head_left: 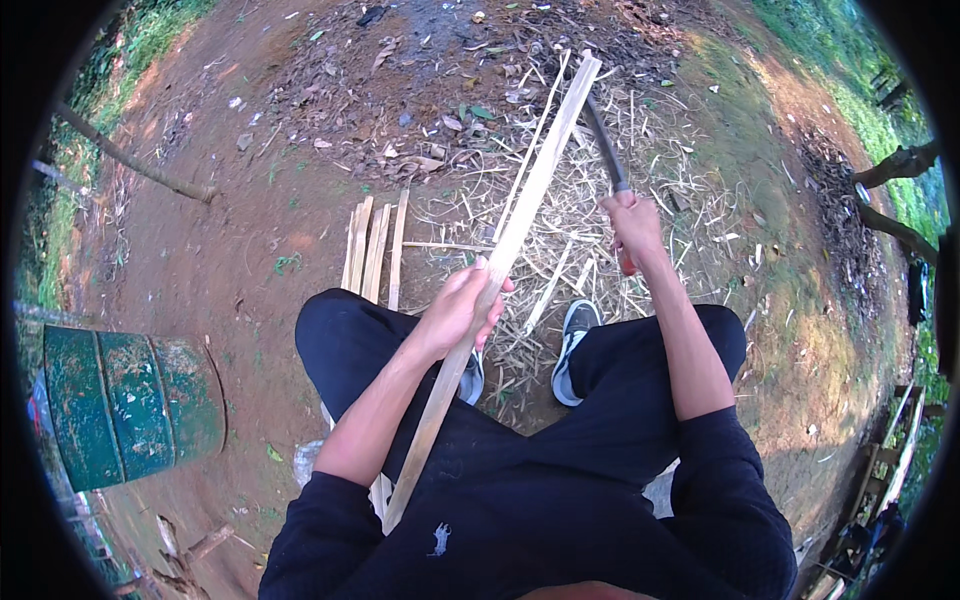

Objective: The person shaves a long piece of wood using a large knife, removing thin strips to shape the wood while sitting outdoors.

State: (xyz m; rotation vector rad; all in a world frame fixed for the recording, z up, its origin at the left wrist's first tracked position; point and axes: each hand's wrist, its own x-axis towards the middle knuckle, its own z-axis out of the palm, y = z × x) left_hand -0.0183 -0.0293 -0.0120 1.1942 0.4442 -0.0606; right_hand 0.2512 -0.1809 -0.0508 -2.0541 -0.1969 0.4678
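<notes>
A long pale strip of split wood or bamboo (532, 198) slants from beside my left hip up and away to the right. My left hand (456, 312) is closed round it near its middle, above my left knee. From the strip's far end a thin sliver (533, 148) runs down along its left side. In my right hand (634, 226) is a machete (606, 148), gripped by its reddish handle. Its dark blade points away from me, and its tip meets or passes behind the strip's far end; I cannot tell which.
Several cut strips (372, 250) lie left of my left knee. Pale shavings (570, 235) cover the soil before my shoes (576, 345). A green metal drum (135, 405) is at the left. Branches (900, 165) stick in from the right, and a pole (140, 165) from the left.
</notes>
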